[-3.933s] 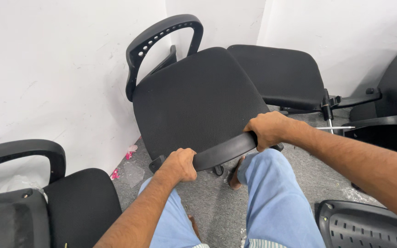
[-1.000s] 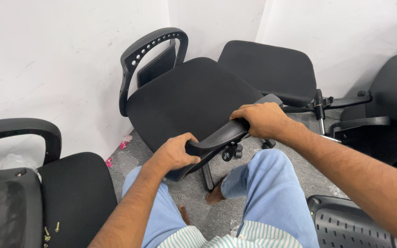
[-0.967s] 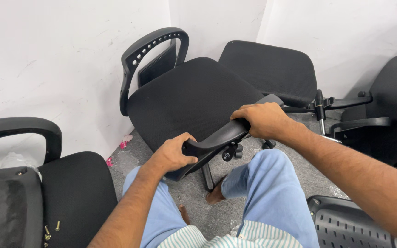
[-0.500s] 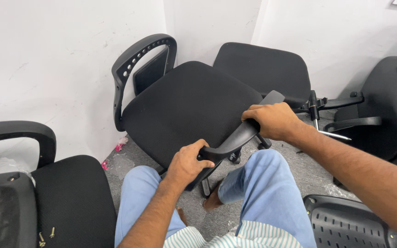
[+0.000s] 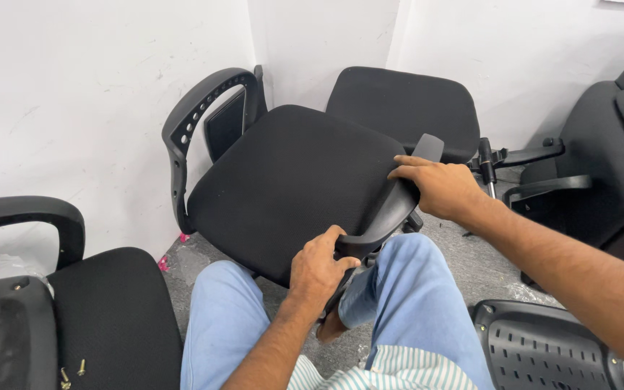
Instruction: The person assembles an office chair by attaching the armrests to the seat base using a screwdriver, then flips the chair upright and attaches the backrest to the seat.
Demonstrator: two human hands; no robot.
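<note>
Second seat cushion (image 5: pixel 402 108) sat behind the chair seat (image 5: pixel 287 177), touching it. Our left hand (image 5: pixel 317 266) and right hand (image 5: pixel 438 189) each clasped the near armrest (image 5: pixel 388 217).

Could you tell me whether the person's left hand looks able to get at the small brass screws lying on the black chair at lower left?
Probably yes: the left hand grips the black plastic armrest, but nothing blocks the brass screws.

Light blue trousers (image 5: pixel 218 318); green-and-white striped shirt hem (image 5: pixel 384 372); bare forearms, no sleeves
</note>
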